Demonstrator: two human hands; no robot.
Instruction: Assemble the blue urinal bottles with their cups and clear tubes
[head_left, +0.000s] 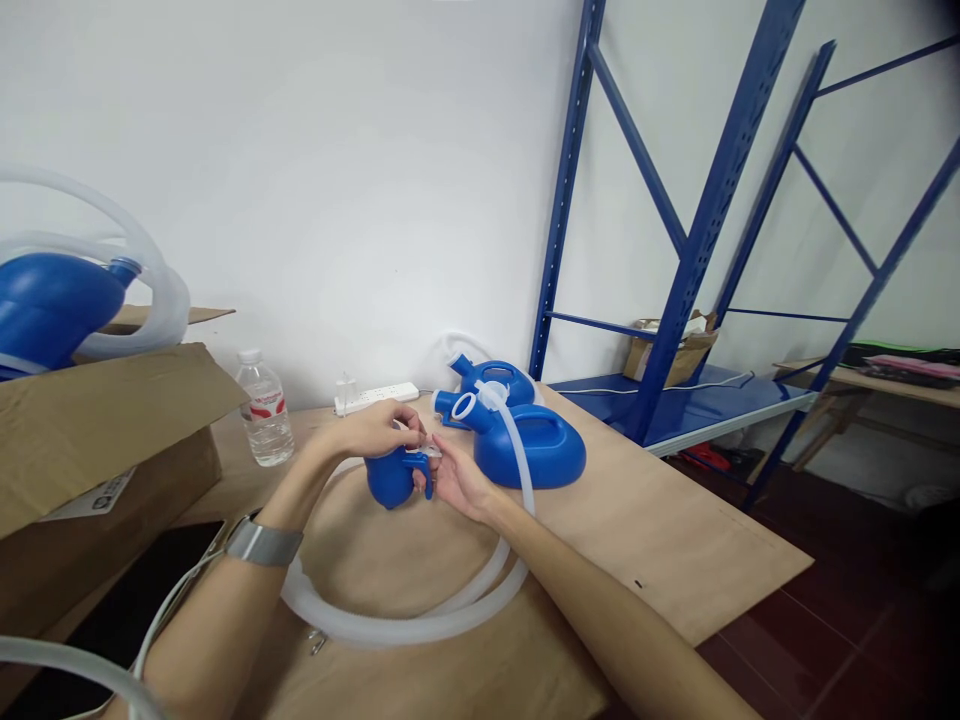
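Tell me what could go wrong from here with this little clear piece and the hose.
The small clear piece is at the fingertips of the left hand and right hand, so it could slip and drop. The coiled hose passes under the right forearm, which might snag it.

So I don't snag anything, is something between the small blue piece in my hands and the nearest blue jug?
Yes: your right hand sits between the small blue piece and the jug, whose front the white hose crosses.
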